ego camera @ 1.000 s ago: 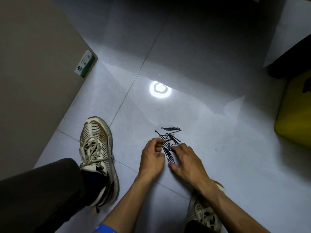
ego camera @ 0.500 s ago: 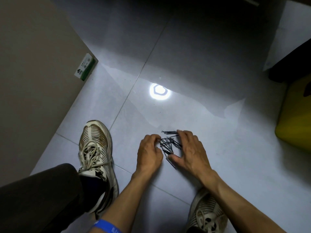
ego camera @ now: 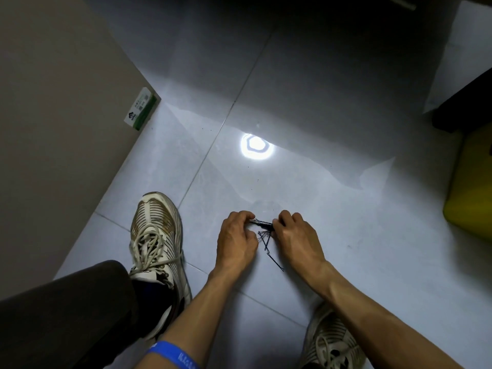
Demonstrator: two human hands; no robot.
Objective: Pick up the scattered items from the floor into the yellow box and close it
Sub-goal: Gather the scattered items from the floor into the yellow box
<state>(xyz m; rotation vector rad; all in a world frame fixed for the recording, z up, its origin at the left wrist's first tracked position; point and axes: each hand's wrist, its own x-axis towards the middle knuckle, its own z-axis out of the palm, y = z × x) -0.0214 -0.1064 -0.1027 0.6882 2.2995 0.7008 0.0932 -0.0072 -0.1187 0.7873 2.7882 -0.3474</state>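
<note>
The bundle of hairpins [ego camera: 262, 223] is lying crosswise on the floor tile [ego camera: 319, 235], each end being pinched by the curled fingers of the left hand [ego camera: 235, 242] and right hand [ego camera: 295, 239]. The yellow box [ego camera: 468, 198] is sitting well apart, nearer the right hand.

Blue wristband [ego camera: 173, 355], striped sneakers [ego camera: 157, 235], dark trousers [ego camera: 66, 310]

2 hands [ego camera: 235, 242]; 2 shoes [ego camera: 157, 235]; 1 yellow box [ego camera: 471, 187]; hairpins [ego camera: 266, 237] too tangled to count
</note>
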